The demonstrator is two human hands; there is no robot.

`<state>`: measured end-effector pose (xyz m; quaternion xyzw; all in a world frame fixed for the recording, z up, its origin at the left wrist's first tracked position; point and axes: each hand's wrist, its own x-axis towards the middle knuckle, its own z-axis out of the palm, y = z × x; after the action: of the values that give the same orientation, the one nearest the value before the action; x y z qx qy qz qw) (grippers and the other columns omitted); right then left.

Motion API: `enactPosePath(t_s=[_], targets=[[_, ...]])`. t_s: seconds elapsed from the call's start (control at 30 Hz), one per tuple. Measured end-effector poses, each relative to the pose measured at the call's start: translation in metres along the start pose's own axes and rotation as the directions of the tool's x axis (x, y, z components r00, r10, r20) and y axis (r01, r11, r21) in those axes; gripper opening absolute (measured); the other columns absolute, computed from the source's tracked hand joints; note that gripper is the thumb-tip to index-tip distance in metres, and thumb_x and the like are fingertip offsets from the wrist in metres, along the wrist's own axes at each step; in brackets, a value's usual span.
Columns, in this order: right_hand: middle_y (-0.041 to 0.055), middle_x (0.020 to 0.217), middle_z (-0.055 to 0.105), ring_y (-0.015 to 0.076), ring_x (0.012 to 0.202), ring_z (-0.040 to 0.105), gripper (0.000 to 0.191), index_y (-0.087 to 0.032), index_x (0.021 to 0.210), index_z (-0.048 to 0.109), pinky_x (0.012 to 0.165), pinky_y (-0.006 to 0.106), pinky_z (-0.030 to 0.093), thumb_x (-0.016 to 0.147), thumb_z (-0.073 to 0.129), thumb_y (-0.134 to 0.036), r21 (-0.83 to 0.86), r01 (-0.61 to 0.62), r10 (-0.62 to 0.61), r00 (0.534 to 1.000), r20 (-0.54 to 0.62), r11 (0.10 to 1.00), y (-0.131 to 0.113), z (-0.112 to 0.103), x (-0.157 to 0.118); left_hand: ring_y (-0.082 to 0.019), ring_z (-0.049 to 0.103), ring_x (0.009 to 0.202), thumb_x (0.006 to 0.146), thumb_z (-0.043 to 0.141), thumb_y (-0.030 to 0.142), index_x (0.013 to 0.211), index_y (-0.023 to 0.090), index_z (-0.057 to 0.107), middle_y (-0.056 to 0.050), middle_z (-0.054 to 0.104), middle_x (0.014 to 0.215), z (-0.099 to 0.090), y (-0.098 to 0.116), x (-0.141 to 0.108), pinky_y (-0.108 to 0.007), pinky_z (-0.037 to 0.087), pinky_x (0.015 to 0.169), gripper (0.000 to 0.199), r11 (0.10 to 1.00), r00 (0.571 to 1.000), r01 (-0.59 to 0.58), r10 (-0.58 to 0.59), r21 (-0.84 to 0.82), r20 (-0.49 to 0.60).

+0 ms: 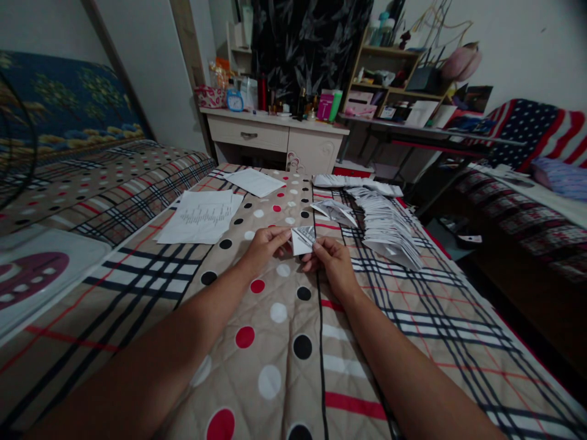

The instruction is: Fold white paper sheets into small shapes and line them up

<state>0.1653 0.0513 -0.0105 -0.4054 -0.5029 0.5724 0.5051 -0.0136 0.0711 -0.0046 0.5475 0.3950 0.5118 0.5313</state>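
Note:
Between my two hands, just above the spotted bedspread (279, 313), is a small folded piece of paper (302, 242), white with dark print on part of it. My left hand (265, 247) pinches its left edge between thumb and fingers. On the opposite edge, my right hand (331, 260) grips it the same way, its lower fingers curled beneath. A little beyond my right hand lies a folded printed paper (335, 211). To the right of that, a long row of folded papers (389, 227) lies overlapped on the bedspread.
Printed sheets (198, 217) lie to the left, with more white paper (255, 181) behind them. Another row of folded paper (358, 183) is at the far right edge. A white board with a purple oval (34, 278) is at far left. A cream dresser (275, 135) stands beyond the bed.

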Motion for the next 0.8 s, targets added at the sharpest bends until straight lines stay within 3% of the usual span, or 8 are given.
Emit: enactPosePath(t_s=[0.27,0.53,0.7,0.8], targets=[[0.002,0.067,0.071,0.0132,0.052,0.067,0.035,-0.018,0.079,0.058,0.049,0.02,0.05,0.076,0.073,-0.05,0.026,-0.018,0.018,1.0,0.005,1.0,0.0019,-0.0002,0.0003,-0.009,0.055,0.055,0.074,0.065,0.033,0.098,0.015,0.076,-0.004,0.071,0.076,-0.0012,-0.0015,0.0012,-0.02,0.04,0.051,0.032,0.999,1.0,0.009,-0.008,0.046,-0.019],[0.0028,0.069,0.072,0.0123,0.051,0.066,0.036,-0.017,0.083,0.061,0.047,0.019,0.048,0.076,0.072,-0.051,0.002,-0.01,0.01,1.0,0.001,1.0,0.0035,-0.001,0.0015,-0.013,0.062,0.061,0.065,0.071,0.03,0.104,0.01,0.072,-0.006,0.072,0.081,0.0019,0.0046,-0.002,-0.022,0.047,0.055,0.044,0.998,1.0,0.014,-0.015,0.057,0.018],[0.0032,0.07,0.071,0.0124,0.053,0.066,0.034,-0.017,0.08,0.061,0.049,0.019,0.047,0.077,0.069,-0.051,-0.036,-0.024,0.026,0.999,0.033,0.999,0.0015,-0.0001,0.0012,-0.017,0.067,0.075,0.064,0.077,0.03,0.103,0.011,0.072,-0.008,0.073,0.088,0.0036,0.0037,-0.003,-0.026,0.052,0.069,0.044,0.994,0.997,-0.053,0.047,0.1,0.065],[0.0032,0.073,0.07,0.0138,0.06,0.066,0.03,-0.018,0.082,0.063,0.049,0.02,0.045,0.078,0.067,-0.047,-0.098,-0.003,0.005,1.0,0.02,0.995,0.0023,0.0007,0.0017,-0.017,0.066,0.073,0.069,0.071,0.028,0.1,0.011,0.073,-0.008,0.073,0.088,0.0055,0.0025,-0.0041,-0.024,0.051,0.063,0.035,0.969,0.988,-0.153,0.15,0.193,0.032]])
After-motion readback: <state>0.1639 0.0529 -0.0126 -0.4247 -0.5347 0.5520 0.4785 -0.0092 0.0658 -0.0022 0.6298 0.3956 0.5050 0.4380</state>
